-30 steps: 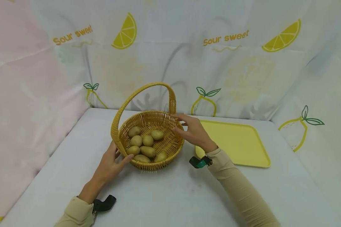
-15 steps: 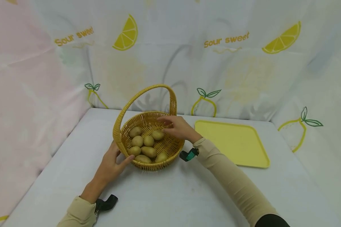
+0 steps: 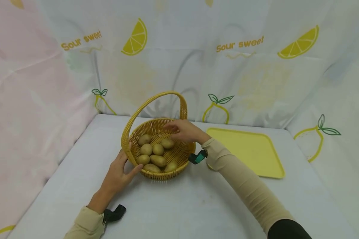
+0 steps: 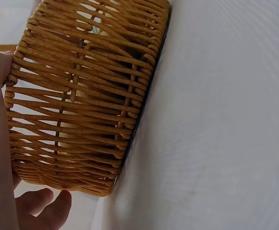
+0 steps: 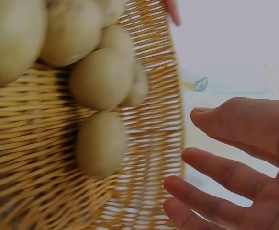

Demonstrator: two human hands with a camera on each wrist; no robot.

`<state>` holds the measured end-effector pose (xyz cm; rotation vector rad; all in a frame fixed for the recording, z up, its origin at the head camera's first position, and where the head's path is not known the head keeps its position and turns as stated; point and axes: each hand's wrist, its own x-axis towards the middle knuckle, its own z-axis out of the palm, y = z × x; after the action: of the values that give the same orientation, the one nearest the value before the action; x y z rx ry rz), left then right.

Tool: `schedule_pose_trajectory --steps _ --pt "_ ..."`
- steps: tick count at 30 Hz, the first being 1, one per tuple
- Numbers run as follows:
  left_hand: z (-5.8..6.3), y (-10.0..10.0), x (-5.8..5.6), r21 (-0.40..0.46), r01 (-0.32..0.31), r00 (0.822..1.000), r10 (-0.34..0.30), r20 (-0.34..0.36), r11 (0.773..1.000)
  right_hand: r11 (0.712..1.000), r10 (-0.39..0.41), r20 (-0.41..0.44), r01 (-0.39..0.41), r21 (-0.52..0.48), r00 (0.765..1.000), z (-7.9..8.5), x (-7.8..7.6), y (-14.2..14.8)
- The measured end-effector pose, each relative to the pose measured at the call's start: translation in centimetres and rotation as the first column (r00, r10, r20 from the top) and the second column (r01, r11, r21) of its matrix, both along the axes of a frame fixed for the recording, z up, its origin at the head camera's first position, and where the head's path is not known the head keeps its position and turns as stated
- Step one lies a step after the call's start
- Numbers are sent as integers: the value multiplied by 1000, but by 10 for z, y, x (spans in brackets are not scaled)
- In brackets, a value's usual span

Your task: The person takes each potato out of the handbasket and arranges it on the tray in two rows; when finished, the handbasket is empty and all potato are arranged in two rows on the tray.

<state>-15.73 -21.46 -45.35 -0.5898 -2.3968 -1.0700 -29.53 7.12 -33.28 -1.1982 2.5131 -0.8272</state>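
A yellow-brown wicker basket (image 3: 179, 154) with a tall arched handle (image 3: 151, 99) stands on the table, holding several potatoes (image 3: 158, 161). My left hand (image 3: 116, 176) holds the basket's left side near the handle's base; its thumb lies on the rim, also visible in the left wrist view, where the woven wall (image 4: 82, 105) fills much of the frame. My right hand (image 3: 187, 131) hovers over the basket's right inner side, fingers spread and holding nothing. In the right wrist view, one potato (image 5: 102, 144) lies nearest to its fingertips (image 5: 175, 184), apart from them.
To the right of the basket lies a flat yellow tray (image 3: 248, 152), partly hidden by the right forearm. The white-covered table (image 3: 173, 209) meets printed cloth walls (image 3: 173, 59) at the back and sides.
My right hand has moved left from the basket's right rim to above its inside, and hardly shifts in the last half second. The left hand stays at the basket's left side.
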Motion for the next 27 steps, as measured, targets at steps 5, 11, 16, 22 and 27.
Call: schedule_pose_trajectory --steps 5,11,16,22,27 --pt "2 0 -2 -8 26 1000 -26 -17 1000 1000 2 -7 -2 5 1000 9 1 -6" --pt "5 3 -3 -25 27 999 -28 -18 999 1000 -8 55 7 27 998 6 -7 -10" --pt "2 3 0 -18 19 1000 -19 -23 1000 999 -10 190 2 42 982 -4 -15 -16" --pt "3 4 0 -31 12 1000 -13 -28 999 992 -37 250 5 126 968 -14 -20 -22" --pt "7 4 3 -41 9 1000 -10 -25 999 970 -23 179 -21 242 984 -24 -19 -26"
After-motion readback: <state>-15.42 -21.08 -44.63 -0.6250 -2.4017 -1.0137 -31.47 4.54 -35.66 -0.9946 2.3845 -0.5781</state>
